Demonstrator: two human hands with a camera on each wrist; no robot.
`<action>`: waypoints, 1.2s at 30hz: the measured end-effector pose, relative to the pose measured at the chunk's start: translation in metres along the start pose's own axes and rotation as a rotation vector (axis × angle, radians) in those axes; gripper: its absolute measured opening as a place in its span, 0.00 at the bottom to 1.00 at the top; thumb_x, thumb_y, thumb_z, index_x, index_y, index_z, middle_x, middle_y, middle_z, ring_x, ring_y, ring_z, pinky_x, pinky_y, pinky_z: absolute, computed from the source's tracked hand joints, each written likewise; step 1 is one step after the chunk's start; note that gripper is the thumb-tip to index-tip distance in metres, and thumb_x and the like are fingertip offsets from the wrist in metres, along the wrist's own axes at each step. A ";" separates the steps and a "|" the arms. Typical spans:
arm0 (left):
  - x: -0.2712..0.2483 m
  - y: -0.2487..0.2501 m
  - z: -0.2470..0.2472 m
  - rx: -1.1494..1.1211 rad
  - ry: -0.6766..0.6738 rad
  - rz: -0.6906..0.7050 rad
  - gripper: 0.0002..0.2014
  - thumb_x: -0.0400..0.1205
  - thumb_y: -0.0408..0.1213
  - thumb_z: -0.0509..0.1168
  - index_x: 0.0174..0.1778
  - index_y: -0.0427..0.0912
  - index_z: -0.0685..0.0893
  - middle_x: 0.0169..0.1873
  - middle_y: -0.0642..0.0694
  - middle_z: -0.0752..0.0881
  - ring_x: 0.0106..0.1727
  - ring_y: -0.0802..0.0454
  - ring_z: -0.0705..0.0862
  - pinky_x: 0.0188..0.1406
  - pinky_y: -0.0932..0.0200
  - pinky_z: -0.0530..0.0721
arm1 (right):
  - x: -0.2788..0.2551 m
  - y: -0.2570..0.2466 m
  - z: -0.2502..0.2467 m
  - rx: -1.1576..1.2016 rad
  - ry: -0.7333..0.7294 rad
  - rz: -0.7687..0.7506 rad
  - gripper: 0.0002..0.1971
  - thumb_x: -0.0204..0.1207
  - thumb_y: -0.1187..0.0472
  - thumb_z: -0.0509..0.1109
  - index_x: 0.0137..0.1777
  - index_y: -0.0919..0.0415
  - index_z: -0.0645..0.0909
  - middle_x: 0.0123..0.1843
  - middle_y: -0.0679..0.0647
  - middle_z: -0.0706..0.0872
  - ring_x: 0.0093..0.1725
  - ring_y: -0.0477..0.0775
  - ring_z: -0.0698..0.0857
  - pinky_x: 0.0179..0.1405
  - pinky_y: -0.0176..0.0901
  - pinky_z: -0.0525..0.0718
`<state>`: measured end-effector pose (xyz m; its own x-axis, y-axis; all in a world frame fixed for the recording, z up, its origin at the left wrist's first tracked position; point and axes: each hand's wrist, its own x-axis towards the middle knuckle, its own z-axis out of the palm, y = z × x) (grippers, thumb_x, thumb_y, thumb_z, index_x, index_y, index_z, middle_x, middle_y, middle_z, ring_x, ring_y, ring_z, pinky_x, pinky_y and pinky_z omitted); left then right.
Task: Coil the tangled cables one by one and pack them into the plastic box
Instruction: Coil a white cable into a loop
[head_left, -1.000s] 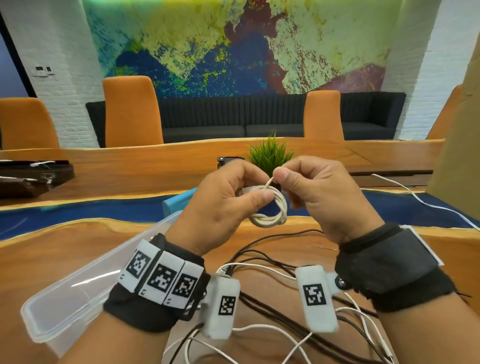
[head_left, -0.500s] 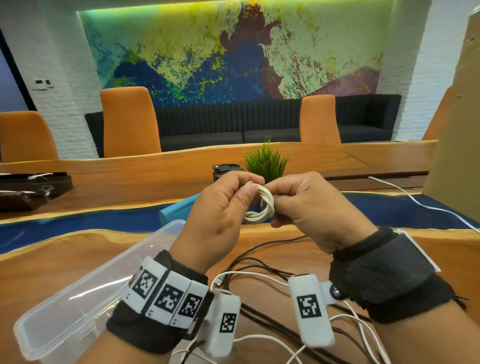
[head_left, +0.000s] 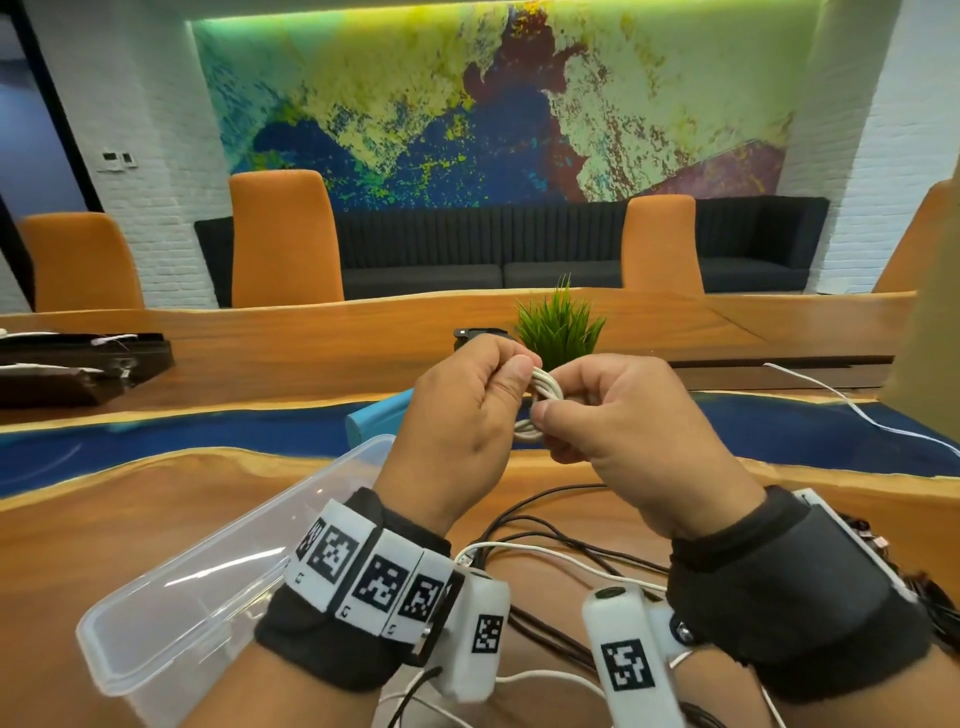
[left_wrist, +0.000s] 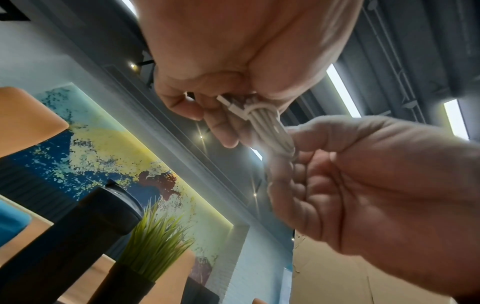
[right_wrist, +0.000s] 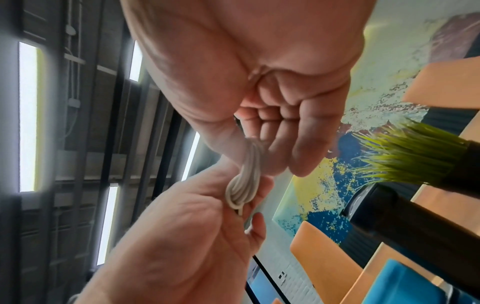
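Note:
A small coil of white cable (head_left: 543, 395) (left_wrist: 270, 125) (right_wrist: 246, 181) hangs in the air above the table, pinched from both sides. My left hand (head_left: 467, 415) holds its top and left side, with a white plug end (left_wrist: 228, 102) showing between the fingers. My right hand (head_left: 602, 415) pinches the coil's other end between thumb and fingers. The clear plastic box (head_left: 171, 597) lies below my left wrist. A tangle of black and white cables (head_left: 550, 551) lies on the wooden table under both wrists.
A potted green plant (head_left: 561, 327) and a dark cylindrical object (head_left: 478, 332) stand just beyond my hands. A turquoise object (head_left: 374, 415) lies behind the box. A loose white cable (head_left: 857, 410) runs off to the right beside a cardboard wall (head_left: 930, 338). Dark trays (head_left: 78, 364) sit far left.
The coil was squeezed tighter and turned between my hands. My right thumb moved from the coil's top down to its lower end. Both hands kept hold.

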<state>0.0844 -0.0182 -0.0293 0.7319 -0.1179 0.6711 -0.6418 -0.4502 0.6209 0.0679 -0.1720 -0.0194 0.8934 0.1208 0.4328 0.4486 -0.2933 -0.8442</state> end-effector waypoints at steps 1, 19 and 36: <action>0.000 0.000 -0.001 0.001 -0.026 -0.008 0.09 0.89 0.41 0.60 0.54 0.47 0.86 0.39 0.55 0.87 0.40 0.59 0.83 0.34 0.63 0.80 | 0.001 0.001 -0.002 -0.021 -0.005 -0.008 0.03 0.76 0.65 0.75 0.46 0.58 0.88 0.37 0.62 0.90 0.38 0.64 0.87 0.38 0.60 0.89; 0.001 -0.003 0.004 -0.427 -0.170 -0.391 0.19 0.92 0.41 0.53 0.56 0.28 0.83 0.42 0.38 0.83 0.41 0.50 0.79 0.39 0.64 0.80 | 0.004 0.007 -0.020 -0.367 -0.046 -0.387 0.14 0.76 0.63 0.75 0.59 0.50 0.80 0.45 0.44 0.87 0.47 0.45 0.87 0.45 0.41 0.88; 0.000 0.004 0.007 -0.334 -0.097 -0.211 0.17 0.90 0.40 0.58 0.47 0.32 0.87 0.37 0.32 0.87 0.37 0.52 0.81 0.37 0.54 0.82 | 0.013 0.028 -0.017 -0.444 0.059 -0.631 0.13 0.79 0.60 0.73 0.62 0.56 0.87 0.45 0.50 0.87 0.46 0.47 0.84 0.45 0.44 0.84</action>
<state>0.0829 -0.0260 -0.0295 0.8634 -0.1441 0.4836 -0.5027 -0.1630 0.8490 0.0918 -0.1949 -0.0313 0.4634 0.3443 0.8165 0.8092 -0.5400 -0.2316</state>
